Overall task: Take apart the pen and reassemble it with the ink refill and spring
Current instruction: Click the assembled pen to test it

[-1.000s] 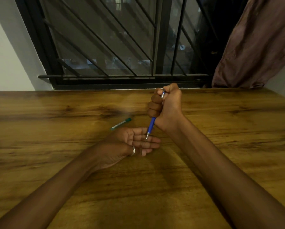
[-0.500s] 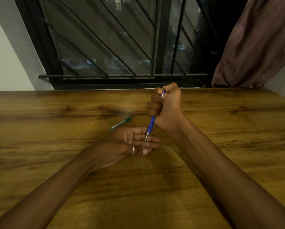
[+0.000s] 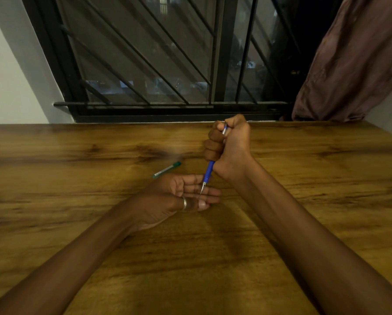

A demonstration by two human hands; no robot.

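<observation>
My right hand (image 3: 230, 147) is closed in a fist around a blue pen (image 3: 208, 172), thumb on its silver top end. The pen stands nearly upright, tilted left, with its metal tip pointing down onto the fingers of my left hand (image 3: 179, 196). That hand lies palm up on the wooden table (image 3: 77, 201), fingers spread flat, a ring on one finger, holding nothing. The pen's middle is hidden inside the fist. No loose refill or spring shows.
A green-capped pen (image 3: 166, 169) lies on the table just beyond my left hand. A barred window (image 3: 167, 64) runs along the table's far edge, and a brown curtain (image 3: 354, 60) hangs at the far right.
The pen tip has shifted very slightly against my left fingers; both hands stay where they were.
</observation>
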